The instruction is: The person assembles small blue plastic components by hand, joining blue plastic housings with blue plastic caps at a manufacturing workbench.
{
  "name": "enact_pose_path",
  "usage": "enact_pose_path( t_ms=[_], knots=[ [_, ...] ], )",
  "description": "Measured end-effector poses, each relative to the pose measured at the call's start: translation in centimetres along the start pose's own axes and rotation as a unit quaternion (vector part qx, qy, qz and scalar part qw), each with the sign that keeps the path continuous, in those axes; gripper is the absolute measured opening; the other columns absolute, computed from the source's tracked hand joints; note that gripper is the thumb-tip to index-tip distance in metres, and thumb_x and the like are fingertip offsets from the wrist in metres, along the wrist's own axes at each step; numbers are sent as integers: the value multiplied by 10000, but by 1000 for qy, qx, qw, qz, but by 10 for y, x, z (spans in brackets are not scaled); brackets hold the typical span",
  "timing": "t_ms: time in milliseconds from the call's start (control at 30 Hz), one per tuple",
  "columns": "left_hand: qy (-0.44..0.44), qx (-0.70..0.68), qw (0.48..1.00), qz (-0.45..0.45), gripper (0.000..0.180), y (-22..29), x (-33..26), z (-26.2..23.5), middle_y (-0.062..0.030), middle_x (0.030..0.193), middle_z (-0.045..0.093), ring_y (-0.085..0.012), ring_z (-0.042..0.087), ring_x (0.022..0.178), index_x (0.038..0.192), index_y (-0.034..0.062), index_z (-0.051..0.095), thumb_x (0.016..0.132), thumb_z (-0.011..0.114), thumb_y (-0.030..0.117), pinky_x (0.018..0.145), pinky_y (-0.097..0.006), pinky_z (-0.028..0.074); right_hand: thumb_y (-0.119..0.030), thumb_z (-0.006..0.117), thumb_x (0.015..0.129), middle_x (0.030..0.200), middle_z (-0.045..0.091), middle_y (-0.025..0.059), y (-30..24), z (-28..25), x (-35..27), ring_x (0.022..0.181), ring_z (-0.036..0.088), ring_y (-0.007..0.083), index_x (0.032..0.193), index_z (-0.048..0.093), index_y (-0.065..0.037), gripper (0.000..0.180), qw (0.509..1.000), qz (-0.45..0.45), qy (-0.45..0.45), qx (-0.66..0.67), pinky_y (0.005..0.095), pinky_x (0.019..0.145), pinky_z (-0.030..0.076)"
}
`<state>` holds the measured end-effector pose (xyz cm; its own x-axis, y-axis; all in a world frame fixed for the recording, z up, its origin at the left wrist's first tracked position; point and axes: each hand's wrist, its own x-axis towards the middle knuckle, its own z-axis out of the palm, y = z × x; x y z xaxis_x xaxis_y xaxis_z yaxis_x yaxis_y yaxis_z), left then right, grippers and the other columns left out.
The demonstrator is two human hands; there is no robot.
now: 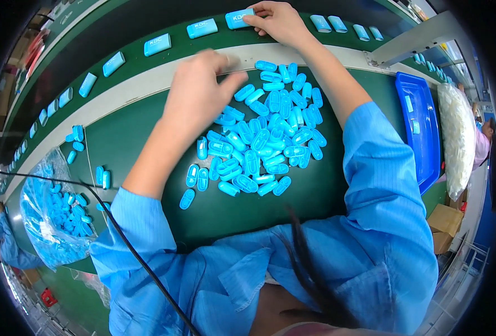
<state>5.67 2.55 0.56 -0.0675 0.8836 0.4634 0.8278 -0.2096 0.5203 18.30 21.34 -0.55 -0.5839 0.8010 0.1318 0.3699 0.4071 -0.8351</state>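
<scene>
Green worktable [321, 196] spans the middle; its far edge is bordered by a pale rail [119, 99]. Beyond the rail, a green belt [178, 37] is lined with spaced light-blue boxes [202, 27]. At the worktable's left edge a clear bag [34, 196] is filled with small blue parts. At the right edge a blue tray [425, 154] is placed, with a couple of light-blue pieces in it.

A loose pile of blue oval pieces [273, 129] is spread between the forearms, from near the far edge toward the worktable's middle; long axes are mixed.

Left hand [197, 84] is held over the far edge, just beside the pile's far-left side. Thumb and fingers are spread apart; nothing is seen between them, fingertips blurred. Right hand [281, 23] is extended past the far edge, over the belt. One blue box [237, 19] is pinched at its right end by thumb and fingers; whether it is lifted off the belt cannot be told.

Key relation: the pinched box's long axis is laid roughly along the belt, and its left end is uncovered. The pile is set nearer the person than the box, across the rail; the left hand is nearer the pieces, the right is on the box.
</scene>
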Motion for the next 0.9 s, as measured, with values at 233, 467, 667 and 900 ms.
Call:
enact_pose_path(
  t_ms=[233, 467, 667, 900],
  knots=[
    [-168, -62, 981, -76, 204, 23, -6, -5, -165, 829, 646, -340, 632, 786, 931, 20, 674, 750, 664, 114, 729, -398, 511, -281, 576, 848, 967, 648, 201, 14, -45, 16, 958, 594, 387, 1004, 662, -6, 327, 944, -78, 60, -316, 428, 843, 479],
    [-172, -3, 984, -52, 207, 29, -9, -1, -181, 877, 634, -350, 628, 784, 938, 19, 658, 749, 651, 100, 723, -418, 513, -159, 654, 785, 845, 650, 160, 2, -49, -21, 696, 630, 303, 882, 615, 16, 204, 971, -79, 17, -225, 359, 629, 484],
    [-124, 12, 992, 3, 177, 34, -29, 4, -157, 866, 606, -337, 627, 764, 940, 23, 635, 766, 638, 56, 685, -404, 520, -95, 681, 761, 829, 633, 135, -2, -36, -64, 659, 595, 181, 1058, 550, 20, 344, 993, -82, 65, -61, 305, 616, 481],
    [45, 42, 998, 34, 288, 9, -5, 36, -86, 903, 604, -178, 600, 614, 1111, 88, 613, 826, 631, 54, 578, -292, 494, -88, 664, 826, 925, 652, 88, 21, -26, -59, 773, 634, 116, 1102, 557, 23, 316, 989, 17, 23, 147, 239, 695, 519]
  ],
)
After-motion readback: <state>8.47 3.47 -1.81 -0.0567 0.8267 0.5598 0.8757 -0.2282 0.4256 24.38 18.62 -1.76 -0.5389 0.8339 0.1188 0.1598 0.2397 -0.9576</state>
